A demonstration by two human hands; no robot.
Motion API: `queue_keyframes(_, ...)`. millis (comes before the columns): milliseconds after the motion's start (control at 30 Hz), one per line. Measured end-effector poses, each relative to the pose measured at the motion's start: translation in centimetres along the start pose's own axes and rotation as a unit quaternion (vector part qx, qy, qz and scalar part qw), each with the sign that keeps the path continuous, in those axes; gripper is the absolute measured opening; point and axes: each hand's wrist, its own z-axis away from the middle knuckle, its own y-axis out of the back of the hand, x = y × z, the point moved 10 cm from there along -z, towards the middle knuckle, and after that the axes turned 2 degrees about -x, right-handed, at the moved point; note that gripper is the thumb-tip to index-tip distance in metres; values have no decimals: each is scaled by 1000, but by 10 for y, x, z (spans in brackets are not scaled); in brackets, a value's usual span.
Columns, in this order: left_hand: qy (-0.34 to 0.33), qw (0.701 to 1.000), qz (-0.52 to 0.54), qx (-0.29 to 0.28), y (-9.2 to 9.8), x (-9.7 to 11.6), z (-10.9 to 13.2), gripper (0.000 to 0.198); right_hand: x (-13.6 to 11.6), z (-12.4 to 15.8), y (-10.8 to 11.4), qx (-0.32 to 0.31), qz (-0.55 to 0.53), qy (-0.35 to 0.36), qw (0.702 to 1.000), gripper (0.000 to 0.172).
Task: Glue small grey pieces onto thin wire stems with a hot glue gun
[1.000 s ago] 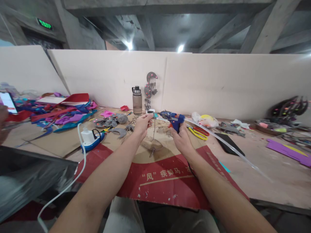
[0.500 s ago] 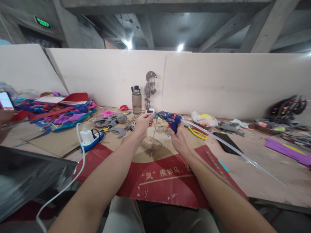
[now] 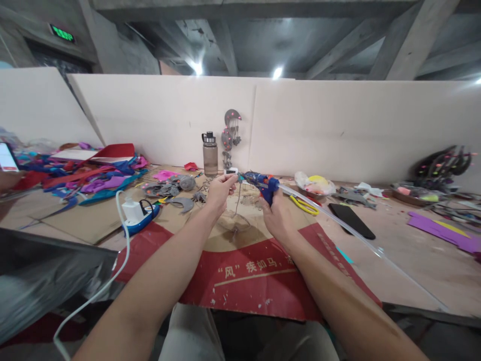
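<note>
My right hand (image 3: 277,213) grips the handle of a blue hot glue gun (image 3: 267,189), its nozzle end pointing left. From the gun's back a long clear glue stick (image 3: 340,219) slopes down to the right. Close to the nozzle, my left hand (image 3: 221,194) is closed in a pinch on a thin grey cord (image 3: 238,201), which hangs down and loops on the cardboard. Whether the nozzle touches the cord or the fingertips cannot be made out. Red and brown cardboard (image 3: 248,288) lies under both hands.
Grey felt pieces (image 3: 169,186) and a water bottle (image 3: 210,155) stand behind my left hand. A white-and-blue power strip (image 3: 140,218) with a cable lies left. Yellow-handled pliers (image 3: 305,205) and a black phone (image 3: 351,220) lie right. Another person's hand holds a lit phone (image 3: 7,158) far left.
Both hands keep nearly the same pose, nozzle close to the left fingertips. The far end of the glue stick has shifted slightly down and right. The whole view has moved a little.
</note>
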Motion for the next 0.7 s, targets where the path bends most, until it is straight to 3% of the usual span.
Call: queue_keyframes(700, 6, 1000, 6, -12, -3, 2, 2, 27, 2, 1, 0, 27, 15, -5, 1000, 40)
